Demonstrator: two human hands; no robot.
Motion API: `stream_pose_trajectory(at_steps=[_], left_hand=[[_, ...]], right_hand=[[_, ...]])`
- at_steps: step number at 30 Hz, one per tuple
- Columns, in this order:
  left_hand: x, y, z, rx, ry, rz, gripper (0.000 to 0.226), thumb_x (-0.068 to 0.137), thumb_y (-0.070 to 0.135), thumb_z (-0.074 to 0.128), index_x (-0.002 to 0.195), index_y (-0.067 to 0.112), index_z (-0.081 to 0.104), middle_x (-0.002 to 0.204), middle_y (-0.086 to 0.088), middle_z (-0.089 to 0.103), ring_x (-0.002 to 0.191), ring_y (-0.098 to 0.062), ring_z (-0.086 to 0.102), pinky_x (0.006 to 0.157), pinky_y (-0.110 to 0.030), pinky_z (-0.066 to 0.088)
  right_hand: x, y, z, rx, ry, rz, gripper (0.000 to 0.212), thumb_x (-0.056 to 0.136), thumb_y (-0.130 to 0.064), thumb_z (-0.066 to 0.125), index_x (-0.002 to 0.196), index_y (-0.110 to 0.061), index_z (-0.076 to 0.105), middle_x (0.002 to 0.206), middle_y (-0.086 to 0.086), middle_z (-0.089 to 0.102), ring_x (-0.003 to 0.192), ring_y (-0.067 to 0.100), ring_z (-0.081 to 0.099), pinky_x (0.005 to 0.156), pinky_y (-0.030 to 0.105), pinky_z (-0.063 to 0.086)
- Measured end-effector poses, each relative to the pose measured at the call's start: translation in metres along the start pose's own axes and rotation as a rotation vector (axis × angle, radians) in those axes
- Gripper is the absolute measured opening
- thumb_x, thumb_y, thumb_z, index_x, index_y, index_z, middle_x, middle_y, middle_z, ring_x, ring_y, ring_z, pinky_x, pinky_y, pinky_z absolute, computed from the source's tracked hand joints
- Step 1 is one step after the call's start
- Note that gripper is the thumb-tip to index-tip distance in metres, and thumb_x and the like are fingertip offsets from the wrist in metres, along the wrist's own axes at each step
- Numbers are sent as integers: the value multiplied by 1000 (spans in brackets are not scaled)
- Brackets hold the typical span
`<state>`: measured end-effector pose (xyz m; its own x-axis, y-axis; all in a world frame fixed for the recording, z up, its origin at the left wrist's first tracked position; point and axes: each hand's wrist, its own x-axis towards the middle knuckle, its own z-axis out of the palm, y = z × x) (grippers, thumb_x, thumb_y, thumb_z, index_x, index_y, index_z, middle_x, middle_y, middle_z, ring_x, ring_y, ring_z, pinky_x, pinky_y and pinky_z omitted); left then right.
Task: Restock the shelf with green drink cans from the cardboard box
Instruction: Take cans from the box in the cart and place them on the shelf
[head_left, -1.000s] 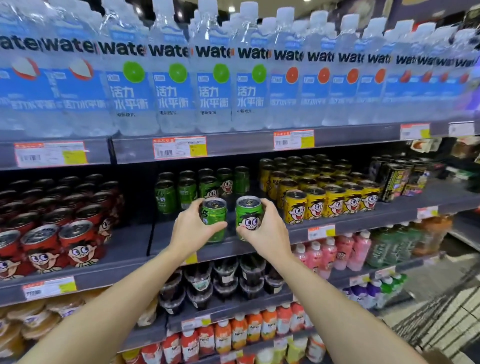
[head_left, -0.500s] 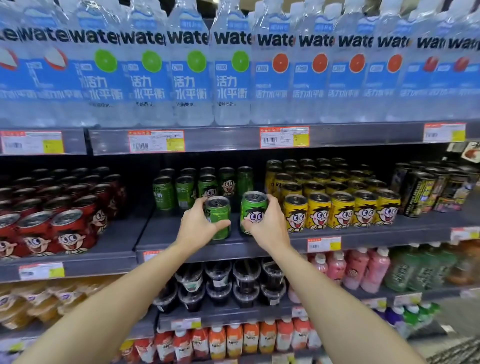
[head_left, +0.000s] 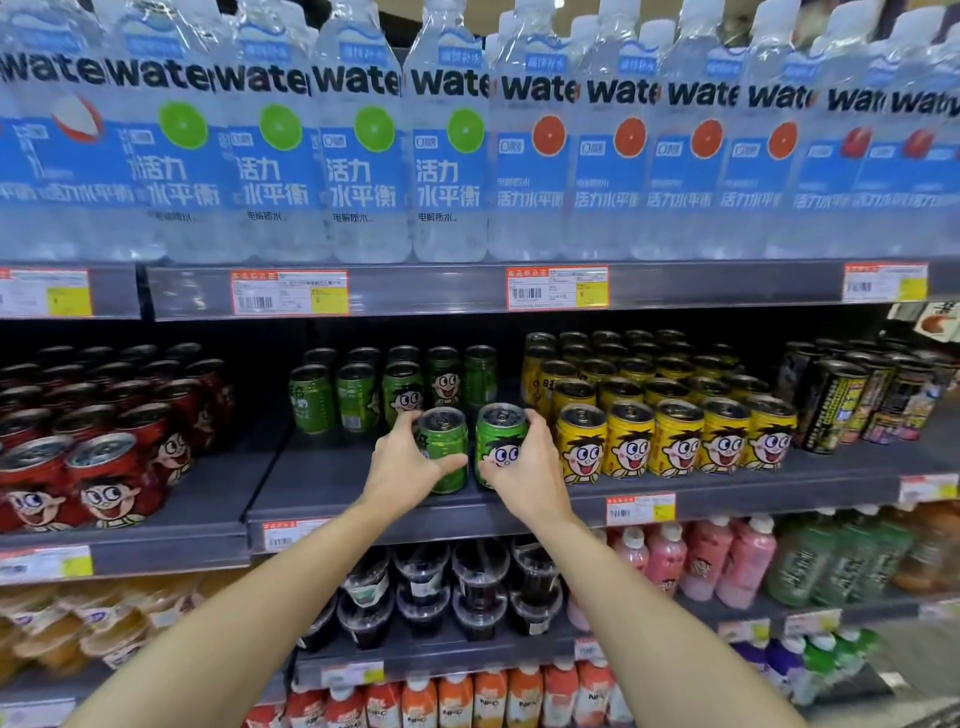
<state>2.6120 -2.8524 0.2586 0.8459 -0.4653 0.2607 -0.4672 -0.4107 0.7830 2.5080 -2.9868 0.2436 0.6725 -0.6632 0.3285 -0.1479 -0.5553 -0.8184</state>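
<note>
shelf (head_left: 363, 483) nearer now, both green cans (head_left: 501, 447) lower, upright

the clear water bottles (head_left: 363, 156) on the top shelf each show the dark letters "wate", cut off at each bottle's edge, above a blue label with the white characters "活力水平衡"; smaller print under it reads "电解质水". a small white mark, "o" and a blurred character, sits at each label's upper left. the orange bottles (head_left: 488, 699) on the lowest visible shelf carry "nfc". the price tags (head_left: 289, 292) on the shelf edges bear barcodes and print too small to read. writing on the green cans (head_left: 311, 400) is blurred.
</note>
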Motion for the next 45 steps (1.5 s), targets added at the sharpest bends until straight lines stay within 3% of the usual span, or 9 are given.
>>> stream_pose_trajectory(at_steps=[6,14,19,24,27,32,36,40,45], left_hand=[[0,-8,6,-17,7,38,83,71,42,84,138,21,40,117,3,61,101,-13,58,90,-34,50],[-11,-15,18,-32,-4,107,65,81,43,72,133,38,34,119,10,62,108,-13,59,91,-38,51],[-10,-17,24,-57,62,92,67,79,40,76,136,35,40,122,4,56,113,-11,52,93,-31,43],[-12,-18,28,-63,137,-1,81,75,43,80,138,16,37,120,0,61,112,-19,59,94,-39,50],[-15,-19,30,-51,155,-6,74,76,42,80,131,16,38,111,2,61,107,-19,61,91,-40,51],[4,-12,35,61,209,-14,66,82,37,75,133,7,45,127,-11,46,112,-29,54,90,-37,43],[42,-4,37,71,188,-97,62,81,29,77,129,5,47,126,-19,50,114,-38,53,94,-40,43],[66,-7,48,58,200,-113,60,80,23,76,125,2,42,122,-22,57,109,-41,58,88,-44,50],[79,-7,61,47,255,-118,61,81,21,76,129,1,44,134,-21,44,117,-43,51,95,-45,42]], right_hand=[[-1,9,6,23,-25,-9,85,77,-21,79,147,-15,29,139,2,45,126,18,47,93,21,36],[0,12,11,23,-35,-33,87,78,-28,80,147,-15,28,141,2,43,126,18,48,96,25,41],[9,10,6,62,-41,11,80,78,-40,81,139,-17,35,133,0,52,119,16,54,88,24,40],[7,14,8,75,-4,6,74,75,-42,81,132,-22,39,128,-2,55,113,14,57,90,30,49],[5,15,11,54,21,-7,74,75,-42,80,133,-22,38,128,-3,54,113,14,58,89,30,51],[4,15,12,41,36,-26,73,76,-41,80,134,-21,39,128,-3,54,111,13,57,88,28,50],[4,17,15,25,55,-42,74,76,-41,79,134,-20,39,128,-1,54,112,15,57,90,31,51],[5,19,16,25,54,-41,75,77,-42,79,136,-20,38,129,-2,54,113,14,57,89,27,48],[4,22,16,42,59,-40,76,78,-41,79,138,-21,38,131,-3,53,113,13,56,86,22,44]])
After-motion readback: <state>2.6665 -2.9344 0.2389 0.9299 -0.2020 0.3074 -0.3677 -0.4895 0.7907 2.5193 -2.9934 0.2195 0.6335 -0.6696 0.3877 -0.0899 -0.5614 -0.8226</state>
